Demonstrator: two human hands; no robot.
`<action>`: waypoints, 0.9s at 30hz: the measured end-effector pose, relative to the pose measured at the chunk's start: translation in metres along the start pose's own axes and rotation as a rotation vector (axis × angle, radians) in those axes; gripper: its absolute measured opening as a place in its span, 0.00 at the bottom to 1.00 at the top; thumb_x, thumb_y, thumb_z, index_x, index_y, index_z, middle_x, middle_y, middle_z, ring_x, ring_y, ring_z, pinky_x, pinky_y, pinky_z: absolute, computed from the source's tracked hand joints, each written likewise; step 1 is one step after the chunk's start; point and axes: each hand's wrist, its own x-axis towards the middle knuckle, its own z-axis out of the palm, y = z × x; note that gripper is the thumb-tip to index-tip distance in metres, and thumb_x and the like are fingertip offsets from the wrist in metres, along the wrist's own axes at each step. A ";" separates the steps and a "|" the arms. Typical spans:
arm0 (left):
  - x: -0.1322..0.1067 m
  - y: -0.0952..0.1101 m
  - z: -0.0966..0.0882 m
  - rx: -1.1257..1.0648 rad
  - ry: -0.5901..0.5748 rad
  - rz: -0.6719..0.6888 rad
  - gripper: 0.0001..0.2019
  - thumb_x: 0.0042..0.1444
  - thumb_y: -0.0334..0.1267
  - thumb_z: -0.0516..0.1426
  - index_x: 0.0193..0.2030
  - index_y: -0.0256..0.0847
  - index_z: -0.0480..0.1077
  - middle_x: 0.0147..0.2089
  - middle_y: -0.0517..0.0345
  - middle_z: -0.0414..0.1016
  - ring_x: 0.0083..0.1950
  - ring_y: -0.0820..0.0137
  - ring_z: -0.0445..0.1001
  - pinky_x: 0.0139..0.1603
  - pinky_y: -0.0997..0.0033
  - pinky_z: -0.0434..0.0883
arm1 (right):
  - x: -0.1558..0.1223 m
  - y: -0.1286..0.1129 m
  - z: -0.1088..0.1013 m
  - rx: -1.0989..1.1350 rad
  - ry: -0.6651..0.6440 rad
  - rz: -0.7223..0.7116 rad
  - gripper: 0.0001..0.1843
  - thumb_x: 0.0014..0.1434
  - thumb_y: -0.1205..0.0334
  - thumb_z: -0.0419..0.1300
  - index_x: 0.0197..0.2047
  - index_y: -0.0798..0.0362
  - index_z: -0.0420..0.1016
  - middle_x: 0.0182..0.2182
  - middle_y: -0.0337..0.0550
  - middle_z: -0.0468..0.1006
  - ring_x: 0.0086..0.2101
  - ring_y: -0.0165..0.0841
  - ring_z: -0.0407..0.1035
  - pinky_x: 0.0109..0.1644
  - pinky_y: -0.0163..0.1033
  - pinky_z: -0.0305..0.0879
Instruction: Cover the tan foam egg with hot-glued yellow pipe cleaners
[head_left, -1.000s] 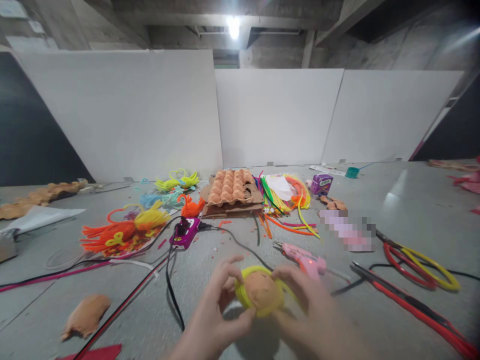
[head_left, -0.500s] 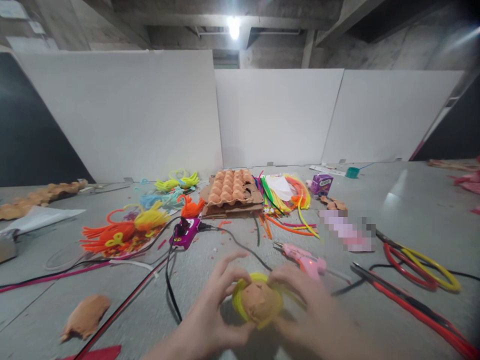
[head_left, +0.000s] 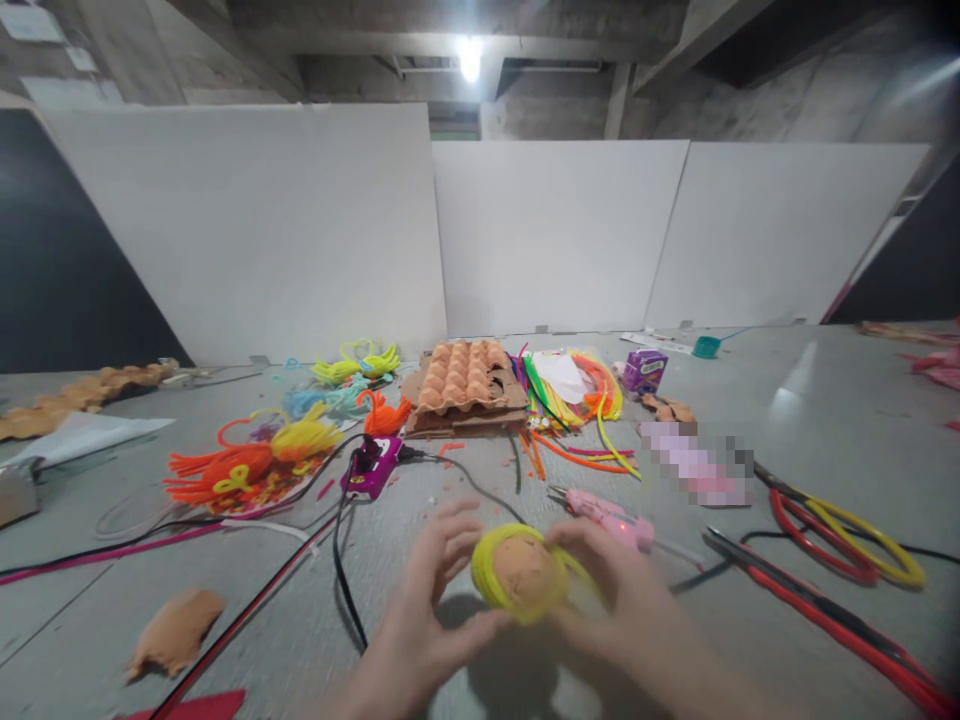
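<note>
Between my two hands sits a round orange-tan ball [head_left: 523, 572] with a yellow pipe cleaner [head_left: 495, 585] coiled around its edge. My left hand [head_left: 431, 610] grips it from the left, and my right hand [head_left: 619, 600] cups it from the right. Just beyond my right hand lies a pink hot glue gun [head_left: 611, 520], not touching it. The ball's far side is hidden.
Ahead stand a cardboard egg tray [head_left: 461, 375], a purple power strip [head_left: 373, 467], and piles of orange, yellow and blue pipe cleaners [head_left: 247, 470]. Black and red cables [head_left: 825, 600] cross the grey surface. White panels stand behind.
The ball has turned in my fingers and risen slightly away from me. More of its yellow coil shows on the left, and both hands have shifted their grip.
</note>
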 end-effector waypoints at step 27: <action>-0.010 0.007 0.008 0.371 0.196 0.221 0.13 0.52 0.30 0.61 0.44 0.48 0.72 0.47 0.52 0.78 0.57 0.55 0.71 0.53 0.47 0.71 | -0.004 -0.012 0.002 -0.124 0.135 -0.049 0.20 0.41 0.72 0.58 0.41 0.49 0.70 0.39 0.40 0.78 0.43 0.35 0.73 0.48 0.41 0.67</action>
